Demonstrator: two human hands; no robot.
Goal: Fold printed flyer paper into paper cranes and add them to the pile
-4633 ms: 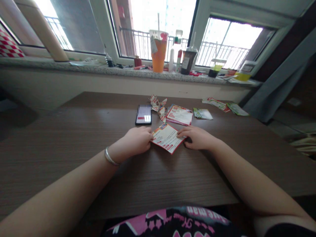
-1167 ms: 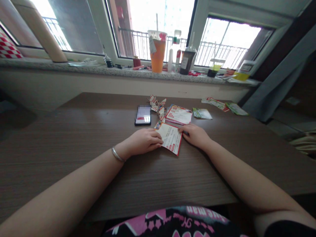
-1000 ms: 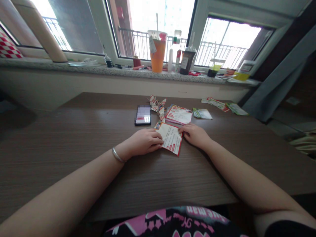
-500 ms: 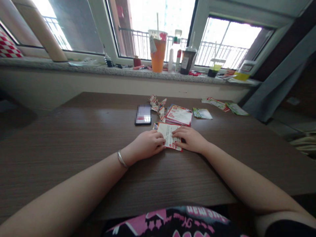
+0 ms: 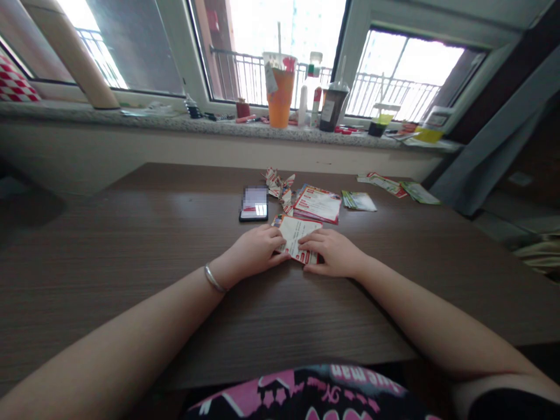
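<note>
Wood-grain table (image 5: 131,245), a folded red-edged paper leaflet (image 5: 296,233) flat on it between left hand (image 5: 254,252) and right hand (image 5: 330,252), both spread and pressing down, now closer together than a moment ago.

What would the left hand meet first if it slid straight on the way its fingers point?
The card, which already lies under the fingertips of the left hand; past it, the right hand looks next in line, though depth is hard to judge here.

far table: smartphone (image 5: 254,204) | folded paper cranes (image 5: 280,191) | green leaflets (image 5: 359,201) | granite windowsill (image 5: 210,127): orange cup (image 5: 280,99), dark drink cup (image 5: 332,109) | beyond: balcony railing (image 5: 394,96)
</note>
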